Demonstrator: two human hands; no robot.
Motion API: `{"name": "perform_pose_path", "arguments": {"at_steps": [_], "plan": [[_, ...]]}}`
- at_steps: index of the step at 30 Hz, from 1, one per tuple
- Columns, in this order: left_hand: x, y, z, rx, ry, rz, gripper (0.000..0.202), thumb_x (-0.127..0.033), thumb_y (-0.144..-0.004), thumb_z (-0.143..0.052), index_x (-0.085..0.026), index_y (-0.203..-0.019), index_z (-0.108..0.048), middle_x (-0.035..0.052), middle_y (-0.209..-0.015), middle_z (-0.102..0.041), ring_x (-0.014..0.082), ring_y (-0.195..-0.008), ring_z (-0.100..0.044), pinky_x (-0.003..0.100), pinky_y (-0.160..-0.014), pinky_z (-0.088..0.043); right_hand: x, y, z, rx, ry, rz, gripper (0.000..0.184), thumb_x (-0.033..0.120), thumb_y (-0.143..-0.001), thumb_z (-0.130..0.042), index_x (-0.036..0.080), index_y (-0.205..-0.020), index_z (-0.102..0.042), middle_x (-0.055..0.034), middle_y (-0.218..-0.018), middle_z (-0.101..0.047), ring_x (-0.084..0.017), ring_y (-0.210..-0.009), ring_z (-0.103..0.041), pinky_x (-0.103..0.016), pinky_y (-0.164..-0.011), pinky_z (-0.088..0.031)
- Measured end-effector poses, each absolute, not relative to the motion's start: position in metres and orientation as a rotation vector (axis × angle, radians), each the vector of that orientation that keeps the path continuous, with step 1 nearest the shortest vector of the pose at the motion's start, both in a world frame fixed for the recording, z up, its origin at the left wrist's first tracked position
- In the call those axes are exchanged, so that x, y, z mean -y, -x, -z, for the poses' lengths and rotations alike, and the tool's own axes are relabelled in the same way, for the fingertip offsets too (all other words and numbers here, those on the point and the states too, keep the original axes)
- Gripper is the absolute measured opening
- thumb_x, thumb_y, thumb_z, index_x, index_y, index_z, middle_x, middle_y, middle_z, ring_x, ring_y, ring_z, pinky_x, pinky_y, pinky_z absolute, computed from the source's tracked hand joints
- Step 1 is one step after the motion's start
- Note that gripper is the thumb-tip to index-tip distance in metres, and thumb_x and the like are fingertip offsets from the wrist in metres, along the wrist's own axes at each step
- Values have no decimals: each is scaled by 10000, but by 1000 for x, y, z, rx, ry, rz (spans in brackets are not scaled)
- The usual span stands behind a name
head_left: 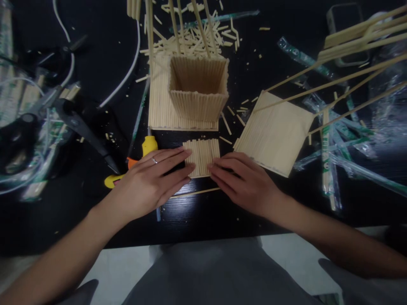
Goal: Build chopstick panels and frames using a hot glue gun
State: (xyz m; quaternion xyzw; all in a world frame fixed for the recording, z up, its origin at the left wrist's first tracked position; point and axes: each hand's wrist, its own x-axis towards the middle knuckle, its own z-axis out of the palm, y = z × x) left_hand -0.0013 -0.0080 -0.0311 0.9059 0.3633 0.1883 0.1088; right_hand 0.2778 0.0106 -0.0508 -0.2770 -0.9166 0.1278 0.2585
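Note:
A small panel of short wooden sticks (pixel 202 157) lies flat on the dark table, with uneven far ends. My left hand (pixel 148 182), a ring on one finger, presses its fingertips on the panel's left edge. At the right edge, my right hand (pixel 246 180) grips with its fingers drawn together. A yellow glue gun (pixel 149 145) lies partly hidden beneath my left hand. One long thin stick (pixel 199 193) rests just in front of the panel. Beyond it stands an open box of upright sticks (pixel 199 106) on a larger stick base (pixel 159 110).
A square stick panel (pixel 276 131) lies tilted at right, long sticks (pixel 349 87) crossing above it. Plastic wrappers (pixel 346 148) are scattered farther right. Cut stick pieces (pixel 197 40) pile behind the box. Black-handled scissors (pixel 22 127) and a white cable (pixel 127 76) lie at left.

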Motion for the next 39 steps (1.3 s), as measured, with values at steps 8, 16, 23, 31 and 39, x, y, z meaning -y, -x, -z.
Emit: {"name": "perform_pose_path", "arguments": {"at_steps": [8,16,23,31,39], "plan": [[8,0,29,-1067,-2676,-525,275,-220,-1006,-656,-142,-1265,-707,170,-1365,-697,329,-1300,-670,517,-1077,-602,-10,-278,50,2493,769,-336,266,77,-961,-682,92,-1226,-697,-143,-1104,-734,-258,-1049,-661,-422,-940,-646],[9,-1,29,-1076,-2697,-537,283,-199,-994,-668,-135,-1266,-708,179,-1344,-691,322,-1206,-698,495,-1002,-616,-10,-277,49,2486,790,-340,279,77,-957,-668,67,-1233,-702,-195,-1134,-708,-272,-1029,-674,-436,-896,-642],[11,-2,30,-1066,-2686,-568,305,-189,-1004,-659,-118,-1300,-676,150,-1275,-727,288,-1148,-705,465,-966,-625,-10,-275,50,2511,780,-322,340,95,-975,-644,130,-1312,-669,-175,-1272,-719,-309,-1233,-656,-481,-982,-622],[10,-3,30,-1079,-2688,-627,309,-189,-988,-679,-117,-1288,-683,140,-1239,-746,276,-1096,-727,442,-950,-620,-11,-276,44,2501,721,-297,246,156,-973,-699,117,-1215,-698,-142,-1195,-757,-294,-1157,-661,-456,-928,-601],[9,8,25,-1099,-2629,-733,265,-164,-966,-705,-148,-1231,-702,124,-1214,-756,251,-1075,-736,411,-929,-588,3,-289,35,2740,644,-436,103,215,-1034,-640,146,-995,-706,-74,-954,-711,-222,-873,-589,-380,-717,-488]]}}
